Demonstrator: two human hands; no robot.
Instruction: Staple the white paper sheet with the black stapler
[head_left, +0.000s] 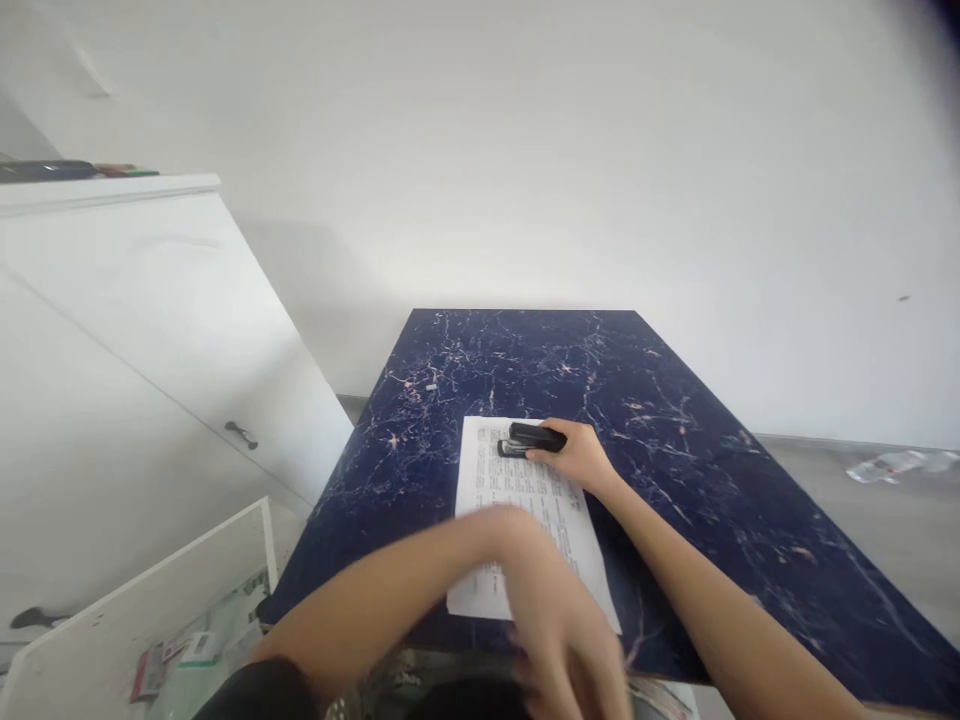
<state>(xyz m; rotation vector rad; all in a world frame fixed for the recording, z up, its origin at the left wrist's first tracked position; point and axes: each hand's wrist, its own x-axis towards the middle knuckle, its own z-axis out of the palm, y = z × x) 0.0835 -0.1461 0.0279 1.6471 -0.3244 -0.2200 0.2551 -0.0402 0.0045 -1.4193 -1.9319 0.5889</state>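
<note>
My right hand [581,455] is closed around the rear of a black stapler [529,440], whose jaws point left and look apart. The stapler rests over the upper part of a printed white sheet of paper [480,490] on the dark blue marbled table [675,480]. Low in the view, my left hand [566,640] hangs over the paper's lower end and the table's near edge. Motion smears its fingers, which point down, so what they hold, if anything, cannot be made out. My left forearm covers part of the sheet.
A small pale piece [431,387] lies on the table's far left. At the left stands a white cabinet [150,330]; below it an open drawer [150,610] holds packets and papers. A clear plastic bottle [892,465] lies on the floor at right. A white wall rises behind.
</note>
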